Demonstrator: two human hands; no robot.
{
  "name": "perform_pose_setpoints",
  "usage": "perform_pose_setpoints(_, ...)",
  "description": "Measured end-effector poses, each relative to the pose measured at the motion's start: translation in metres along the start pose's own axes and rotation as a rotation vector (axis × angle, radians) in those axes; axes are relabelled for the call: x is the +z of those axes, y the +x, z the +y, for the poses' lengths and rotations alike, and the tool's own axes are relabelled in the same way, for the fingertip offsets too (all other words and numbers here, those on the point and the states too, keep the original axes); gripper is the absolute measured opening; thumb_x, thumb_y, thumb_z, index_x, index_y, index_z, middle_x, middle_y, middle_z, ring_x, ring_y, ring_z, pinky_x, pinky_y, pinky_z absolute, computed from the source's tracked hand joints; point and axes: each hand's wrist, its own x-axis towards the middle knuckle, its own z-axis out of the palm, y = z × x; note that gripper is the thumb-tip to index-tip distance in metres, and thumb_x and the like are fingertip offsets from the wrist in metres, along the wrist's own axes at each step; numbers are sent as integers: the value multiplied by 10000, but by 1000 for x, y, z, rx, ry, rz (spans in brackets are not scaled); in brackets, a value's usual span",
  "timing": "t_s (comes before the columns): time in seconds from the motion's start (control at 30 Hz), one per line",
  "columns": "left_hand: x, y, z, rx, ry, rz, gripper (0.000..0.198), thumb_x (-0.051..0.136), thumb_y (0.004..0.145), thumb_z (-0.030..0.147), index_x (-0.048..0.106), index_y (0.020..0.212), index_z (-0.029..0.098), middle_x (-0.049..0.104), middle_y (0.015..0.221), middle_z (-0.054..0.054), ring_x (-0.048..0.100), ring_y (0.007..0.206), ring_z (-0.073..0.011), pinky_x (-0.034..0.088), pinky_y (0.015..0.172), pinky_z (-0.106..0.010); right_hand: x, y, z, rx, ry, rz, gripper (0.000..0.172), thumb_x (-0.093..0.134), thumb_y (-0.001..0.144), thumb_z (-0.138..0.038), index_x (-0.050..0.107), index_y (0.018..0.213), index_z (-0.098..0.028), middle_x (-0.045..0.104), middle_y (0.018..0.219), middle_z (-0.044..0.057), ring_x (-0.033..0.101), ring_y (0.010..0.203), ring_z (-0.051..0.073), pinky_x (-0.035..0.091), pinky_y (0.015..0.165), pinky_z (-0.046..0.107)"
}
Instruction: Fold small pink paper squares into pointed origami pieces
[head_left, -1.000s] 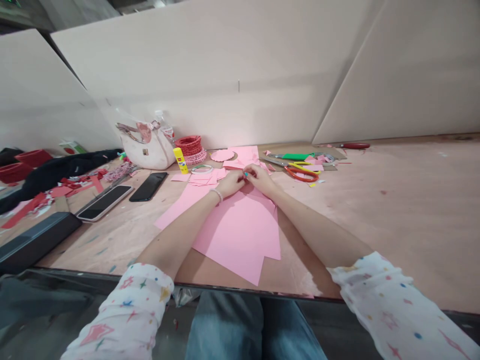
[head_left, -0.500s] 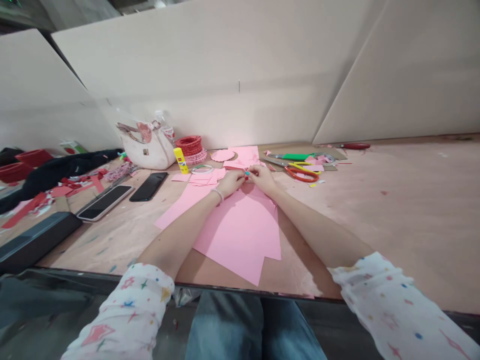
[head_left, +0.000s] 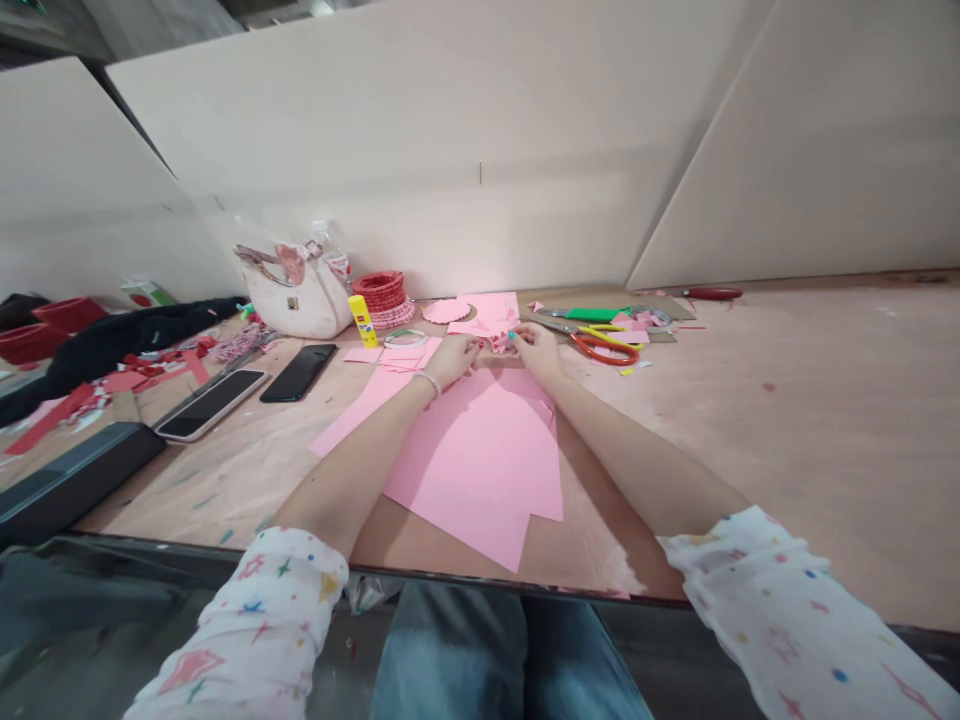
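A small folded pink paper piece (head_left: 500,343) is pinched in the fingertips of my right hand (head_left: 540,350), whose thumbnail is teal. My left hand (head_left: 452,362), with a bracelet at the wrist, is just left of it. Its fingers are curled together, and whether anything is between them is too small to see. Below both hands lie large overlapping pink paper sheets (head_left: 472,455). A scalloped pink paper circle (head_left: 445,312) and more pink paper (head_left: 491,306) lie just beyond.
Orange-handled scissors (head_left: 604,349), other cutting tools and scraps lie to the right. On the left are a glue stick (head_left: 362,321), a roll of tape (head_left: 405,339), red cord coils (head_left: 379,292), a handbag (head_left: 300,295) and two phones (head_left: 298,373). A white panel (head_left: 450,130) stands behind.
My hands have moved apart, the left one leftward and the right one slightly rightward. The folded pink paper piece now shows between them, at my right fingertips.
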Motion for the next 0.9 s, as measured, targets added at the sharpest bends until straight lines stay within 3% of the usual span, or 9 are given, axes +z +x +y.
perform_pose_setpoints(0.1, -25, 6, -13, -82, 167, 45, 220, 440, 762, 193, 630, 846, 120, 642, 794, -108, 591, 737, -174, 446, 670, -246, 2, 1, 4, 37, 112, 20, 474, 445, 684, -176, 430, 1156, -153, 617, 872, 58, 575, 811, 157, 470, 692, 295)
perform_pose_setpoints(0.2, -51, 5, -32, -198, 309, 71, 209, 475, 724, 195, 638, 818, 102, 631, 881, -168, 569, 887, -259, 427, 762, -320, 4, 0, 4, 43, 137, -8, 629, 446, 655, -118, 309, 1268, -160, 604, 934, 66, 565, 859, 152, 460, 751, 306)
perform_pose_setpoints(0.37, -66, -4, -56, -320, 468, 7, 259, 580, 626, 259, 648, 789, 69, 626, 877, -219, 574, 870, -335, 432, 741, -363, 4, -1, 3, 46, 33, -16, 525, 409, 645, -85, 415, 1164, -167, 588, 901, 56, 563, 734, 137, 463, 715, 313)
perform_pose_setpoints(0.57, -60, -5, -57, -307, 553, -21, 331, 574, 632, 288, 648, 910, 125, 631, 957, -174, 569, 918, -289, 429, 772, -307, 4, -2, 3, 50, 2, -52, 285, 411, 667, -125, 515, 927, -177, 570, 799, 23, 532, 612, 105, 457, 596, 255)
perform_pose_setpoints(0.67, -60, -4, -56, -306, 563, -32, 351, 574, 637, 302, 645, 932, 126, 627, 977, -174, 567, 917, -287, 427, 778, -311, 4, -3, -1, 55, -5, -69, 266, 406, 665, -131, 519, 902, -177, 575, 762, 13, 520, 588, 102, 444, 573, 246)
perform_pose_setpoints(0.9, -65, -3, -63, -310, 478, -8, 201, 546, 668, 240, 647, 757, 92, 635, 868, -206, 562, 916, -303, 412, 800, -352, 2, -6, -9, 77, -22, -86, 257, 377, 635, -105, 523, 838, -166, 561, 701, 3, 483, 514, 96, 415, 522, 241)
